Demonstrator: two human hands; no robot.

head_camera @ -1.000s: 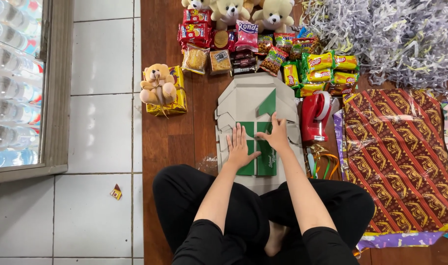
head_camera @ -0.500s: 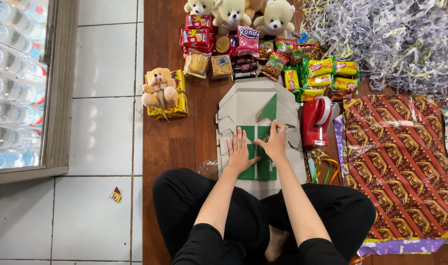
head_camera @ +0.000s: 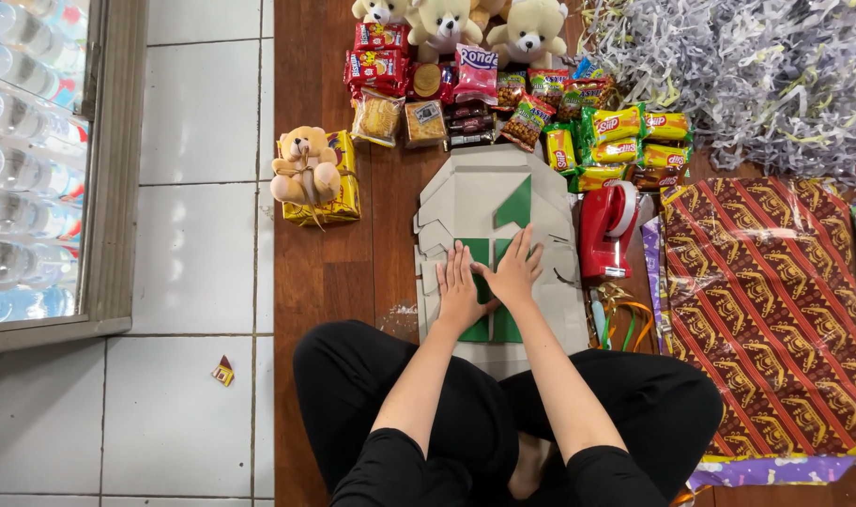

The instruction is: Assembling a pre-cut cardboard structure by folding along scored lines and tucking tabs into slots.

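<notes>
Left hand (head_camera: 459, 286): lying flat, fingers spread, palm down, gripping nothing; pressing on the flattened cardboard box (head_camera: 498, 249) at frame centre.
Right hand (head_camera: 514, 274): also flat and released, fingers fanned, overlapping the left at the thumbs; both are bearing down, prob. to keep the panels flat.
Flattened cardboard box: lying on the wooden floor (head_camera: 329, 272) just ahead of the crossed legs, grey-brown w/ green panels, partly under both palms.
Tape dispenser (head_camera: 608, 228): red, standing just right of the box, within reach.
Snack packs (head_camera: 503, 103): sitting in rows at top centre; red bags at left, pink pack in the middle, green-yellow packs at right.
Plush bears (head_camera: 456, 21): three cream ones lining the top edge.
Bear on yellow box (head_camera: 308, 174): sitting left of the cardboard, tied w/ cord.
Wrapping paper (head_camera: 771, 300): red-brown patterned sheet spreading over the right side.
Shredded paper (head_camera: 756, 75): silver-grey heap, upper right.
Bottles (head_camera: 20, 169): clear, stacked behind glass at far left.
</notes>
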